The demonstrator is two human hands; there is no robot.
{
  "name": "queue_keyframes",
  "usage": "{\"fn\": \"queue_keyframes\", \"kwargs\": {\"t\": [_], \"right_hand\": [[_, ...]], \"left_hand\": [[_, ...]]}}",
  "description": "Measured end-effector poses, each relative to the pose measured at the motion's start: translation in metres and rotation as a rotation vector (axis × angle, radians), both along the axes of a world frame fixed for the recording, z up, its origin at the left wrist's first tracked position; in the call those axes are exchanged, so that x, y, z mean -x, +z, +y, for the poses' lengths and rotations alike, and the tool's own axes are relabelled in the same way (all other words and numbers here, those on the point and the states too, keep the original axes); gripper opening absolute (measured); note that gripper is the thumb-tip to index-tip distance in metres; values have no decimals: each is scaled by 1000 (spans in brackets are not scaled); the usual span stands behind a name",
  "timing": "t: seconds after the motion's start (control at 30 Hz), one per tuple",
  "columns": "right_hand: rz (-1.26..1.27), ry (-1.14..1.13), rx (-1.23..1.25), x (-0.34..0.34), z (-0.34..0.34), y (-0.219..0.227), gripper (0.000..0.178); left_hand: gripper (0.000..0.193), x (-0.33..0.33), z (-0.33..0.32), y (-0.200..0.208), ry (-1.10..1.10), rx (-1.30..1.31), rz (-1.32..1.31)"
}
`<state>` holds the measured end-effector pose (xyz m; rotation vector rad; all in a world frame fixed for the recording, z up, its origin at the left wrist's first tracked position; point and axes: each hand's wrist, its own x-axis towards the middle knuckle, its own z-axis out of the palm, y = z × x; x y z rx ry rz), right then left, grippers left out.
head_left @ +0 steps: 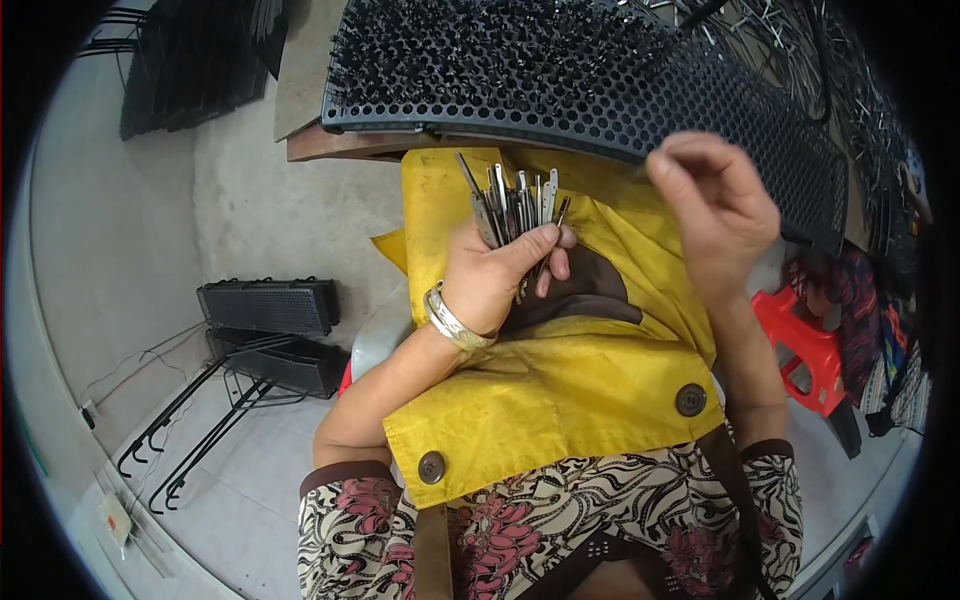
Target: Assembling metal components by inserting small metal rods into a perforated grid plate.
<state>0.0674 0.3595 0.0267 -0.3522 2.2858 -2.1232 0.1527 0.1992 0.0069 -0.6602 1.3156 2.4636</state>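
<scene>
My left hand (487,272) is closed round a bundle of thin metal strips (522,208) that stick up past the thumb. Some are silvery, others dark, and several have small holes near their ends. A patterned bangle circles that wrist. My right hand (722,205) is raised, slightly blurred, near the front edge of a black perforated tray (480,126). Its thumb and fingers curl together in a pinch; whatever they hold is too small or blurred to make out. Many small dark pieces (510,60) stand in the tray's holes, densest at the left and middle.
A yellow apron (600,380) covers my lap. The tray rests on a wooden board (330,145). Loose metal rods (780,30) lie beyond it. To the right is a red plastic stool (805,350); at left, black boxes (268,308) with hooked rods (215,405) stand on the floor.
</scene>
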Motion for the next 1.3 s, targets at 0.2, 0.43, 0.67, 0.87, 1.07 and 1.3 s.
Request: {"fn": "queue_keyframes", "kwargs": {"t": [0.2,0.43,0.67,0.87,1.07,1.3], "right_hand": [[583,-109,-212,46,-7,-2,14],[830,34,-368,52,-24,-3,15],[977,230,-707,52,-27,-12,20],[-83,384,-217,-12,-25,9,11],[-382,312,122,-17,-24,-6,8],[-502,356,234,-22,-20,3,7]], "left_hand": [[8,0,1,0,35,-24,-6],[7,2,-2,2,48,-9,-14],[8,3,-2,1,65,-36,-5],[8,2,-1,4,93,-86,34],[10,1,-2,4,16,-86,72],[11,1,-2,6,-13,-105,87]]}}
